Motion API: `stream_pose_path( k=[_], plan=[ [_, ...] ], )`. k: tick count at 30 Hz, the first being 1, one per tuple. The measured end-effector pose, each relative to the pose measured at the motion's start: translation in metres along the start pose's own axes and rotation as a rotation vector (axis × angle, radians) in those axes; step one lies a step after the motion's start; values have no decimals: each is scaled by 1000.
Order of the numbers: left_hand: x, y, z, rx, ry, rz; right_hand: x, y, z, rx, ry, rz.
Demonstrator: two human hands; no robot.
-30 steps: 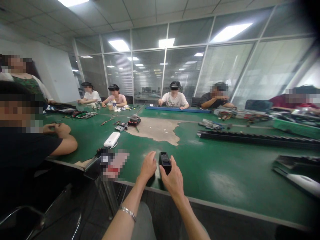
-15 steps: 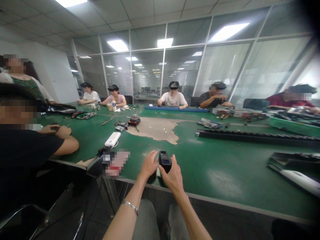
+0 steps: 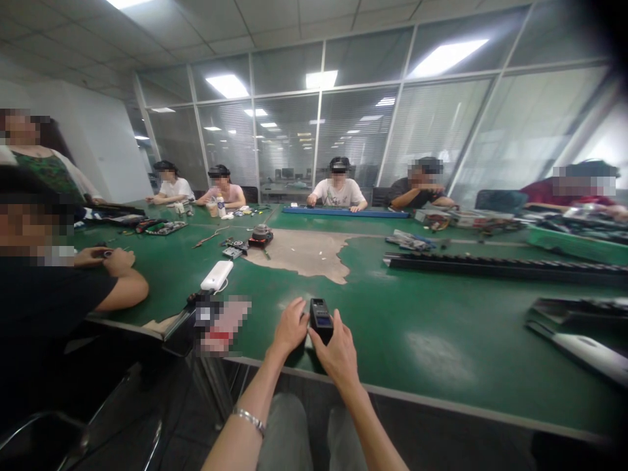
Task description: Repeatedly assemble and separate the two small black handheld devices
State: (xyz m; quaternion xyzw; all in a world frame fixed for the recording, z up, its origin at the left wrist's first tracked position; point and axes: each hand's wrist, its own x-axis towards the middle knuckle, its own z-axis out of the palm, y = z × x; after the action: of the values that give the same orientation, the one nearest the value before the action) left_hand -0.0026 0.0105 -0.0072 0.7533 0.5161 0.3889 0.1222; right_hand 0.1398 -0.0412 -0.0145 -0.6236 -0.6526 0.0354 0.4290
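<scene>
A small black box-shaped device (image 3: 321, 318) with a little blue screen stands on the green table near its front edge. My right hand (image 3: 339, 353) is closed round it, thumb on the near side and fingers along its right side. To its left is my left hand (image 3: 290, 326), fingers stretched forward and slightly bent, close to the device's left side. Whether those fingertips touch it I cannot tell. Something small and pale shows between the hands, too little of it to name.
Left of my hands lie a white power bank (image 3: 216, 275) with a cable and a blurred pinkish packet (image 3: 226, 325). A torn brown sheet (image 3: 294, 255) covers the middle of the green table (image 3: 392, 327). A long black rail (image 3: 490, 267) lies right. Several people sit around.
The view has shifted slightly, so the surroundings sit a little further left. Both hands stay at the device, and its screen shows a bit more plainly.
</scene>
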Motion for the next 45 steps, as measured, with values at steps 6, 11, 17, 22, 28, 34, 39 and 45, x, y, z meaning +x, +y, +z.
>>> stream_pose_path(
  k=[6, 11, 17, 22, 28, 34, 39, 45],
  plan=[
    [-1, -4, 3, 8, -7, 19, 1, -1, -1, -8, -13, 14],
    [0, -4, 3, -5, 3, 7, 2, -3, -4, 36, -19, 10],
    [2, -6, 5, -1, -8, 22, 6, -3, -6, 123, -18, 34],
    [3, -9, 9, -18, 7, 33, 12, -11, -12, 185, -7, 35],
    [2, -10, 7, -38, -28, 60, 29, -17, -39, 265, 67, 90],
    [-2, 2, -6, -116, -120, 79, 38, 24, -60, 201, 118, 169],
    [-5, 12, -14, -93, -175, 125, 31, 55, -57, 106, 73, 195],
    [-6, 17, -17, -63, -209, 150, 27, 61, -50, 21, 49, 95]
  ],
)
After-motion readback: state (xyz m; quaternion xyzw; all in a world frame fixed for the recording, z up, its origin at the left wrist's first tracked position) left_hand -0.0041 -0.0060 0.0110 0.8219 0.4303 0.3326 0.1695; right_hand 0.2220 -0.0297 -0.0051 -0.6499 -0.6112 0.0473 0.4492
